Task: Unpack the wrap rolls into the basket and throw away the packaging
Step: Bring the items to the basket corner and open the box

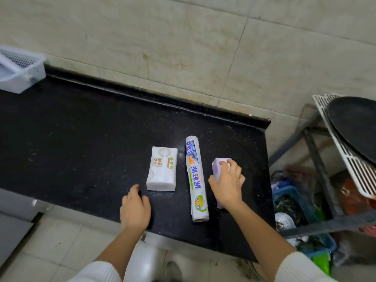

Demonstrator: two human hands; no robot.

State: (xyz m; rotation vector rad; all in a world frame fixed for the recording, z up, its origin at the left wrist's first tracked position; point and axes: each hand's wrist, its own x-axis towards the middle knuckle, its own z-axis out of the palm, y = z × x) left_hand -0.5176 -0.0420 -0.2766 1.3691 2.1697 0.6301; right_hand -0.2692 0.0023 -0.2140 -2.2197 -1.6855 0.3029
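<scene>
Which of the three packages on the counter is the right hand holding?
The pale purple box, rightmost: the right hand grips it. The long roll in the middle and the white box on the left are in no hand.

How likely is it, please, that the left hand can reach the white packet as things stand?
Probably yes: the left hand is close to the white packet, with only bare counter between them.

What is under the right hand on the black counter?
A pale purple box lies under the right hand, which grips it. Only its far end and near end show; the hand covers its middle, so any label is hidden.
</scene>
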